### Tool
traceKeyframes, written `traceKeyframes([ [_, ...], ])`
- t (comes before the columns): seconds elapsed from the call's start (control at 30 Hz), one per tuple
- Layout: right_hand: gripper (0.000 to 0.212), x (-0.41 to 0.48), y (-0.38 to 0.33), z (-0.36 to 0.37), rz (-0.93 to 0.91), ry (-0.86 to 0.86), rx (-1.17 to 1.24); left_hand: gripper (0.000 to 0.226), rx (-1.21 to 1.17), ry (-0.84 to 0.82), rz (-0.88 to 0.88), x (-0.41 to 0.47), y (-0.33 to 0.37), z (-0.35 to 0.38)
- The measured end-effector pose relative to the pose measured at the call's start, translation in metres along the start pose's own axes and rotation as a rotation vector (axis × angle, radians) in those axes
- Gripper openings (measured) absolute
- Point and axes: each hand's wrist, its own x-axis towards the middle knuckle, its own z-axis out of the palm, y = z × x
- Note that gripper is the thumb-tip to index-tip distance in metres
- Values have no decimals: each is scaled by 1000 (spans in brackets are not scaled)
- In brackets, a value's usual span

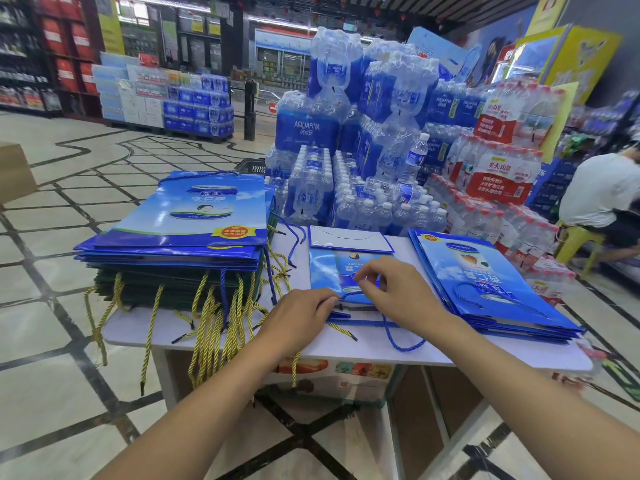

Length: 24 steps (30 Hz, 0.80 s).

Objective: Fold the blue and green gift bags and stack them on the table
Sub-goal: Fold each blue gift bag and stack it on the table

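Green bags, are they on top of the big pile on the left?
No, the green gift bags lie underneath, with the blue gift bags stacked on top of them.

- Floor [69, 174]: pale glossy tiles with dark inlaid lines.
- Shrink-wrapped blue-label water packs [311, 129] stacked high in the centre background.
- Red-label bottle packs [498, 178] piled just right of them.
- Seated person in a white shirt [595, 192] on a yellow stool [575, 242], far right.
- Dark shelving [24, 64] with bottles along the left wall, red cartons [65, 46] beside it.
- Pallet display of water [197, 109] further back.
- Black post [249, 110] near it.
- Cardboard box [14, 171] at the left edge.
- Ceiling strip lights [156, 3], bright.
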Motion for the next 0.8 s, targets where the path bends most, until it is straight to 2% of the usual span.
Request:
traceKeyframes([
  [0.1, 13, -15, -14, 3, 138, -79, -33, 26, -20, 30, 1, 0, 2, -1],
  [0.17, 21, -20, -23, 11, 203, -152, -51, 26, -40, 54, 6, -1, 2, -1],
  [0.27, 35, -19, -28, 23, 299, -103, 31, 27, -40, 82, 37, -1, -1, 0],
  [0.37, 41, -17, -34, 32, 399, -51, 166, 26, -50, 116, 68, -2, -2, 2],
  [0.57, 24, -13, -44, 44, 575, -17, 574, 24, -81, 162, 32, -2, -3, 1],
  [0.67, 21, -11, -44, 39, 644, -27, 627, 20, -138, 151, 9, -3, -1, -2],
  [0.8, 23, -11, -43, 39, 658, -80, 627, 9, -92, 173, -28, -4, -2, -2],
])
